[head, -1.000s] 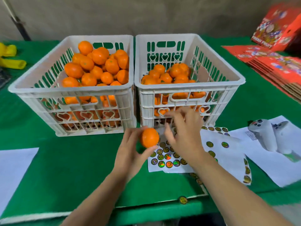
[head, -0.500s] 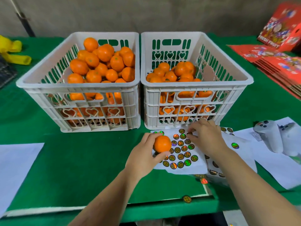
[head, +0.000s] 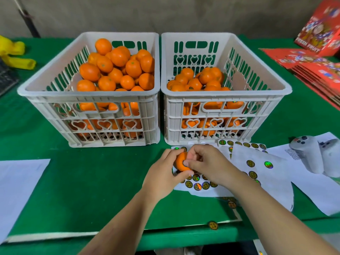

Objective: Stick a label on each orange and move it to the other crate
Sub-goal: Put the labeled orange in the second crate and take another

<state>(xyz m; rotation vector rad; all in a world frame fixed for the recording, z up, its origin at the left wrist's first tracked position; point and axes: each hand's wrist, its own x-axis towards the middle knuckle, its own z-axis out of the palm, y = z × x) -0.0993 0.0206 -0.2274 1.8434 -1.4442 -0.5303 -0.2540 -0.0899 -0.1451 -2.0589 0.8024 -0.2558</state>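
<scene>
Presently, your left hand (head: pixel 164 178) grips one orange (head: pixel 180 161), fingers curled over its far side and thumb under its near side, holding it just above the sticker sheet (head: pixel 202 188) in front of the right crate (head: pixel 225 94). Your right hand (head: pixel 207 163) meets it from the right with its fingers curled, the thumb pressing a small dark round label (head: pixel 185 163) against the orange's skin. The sheet lies flat on the green table (head: pixel 92 181), with rows of round labels showing near your wrists. The left crate (head: pixel 88 96) stands touching the right one and is heaped with oranges above its rim; the right crate holds a lower pile. A loose sticker (head: pixel 213 225) lies near the table's front edge. White game controllers (head: pixel 307 155) rest on paper to the right.
</scene>
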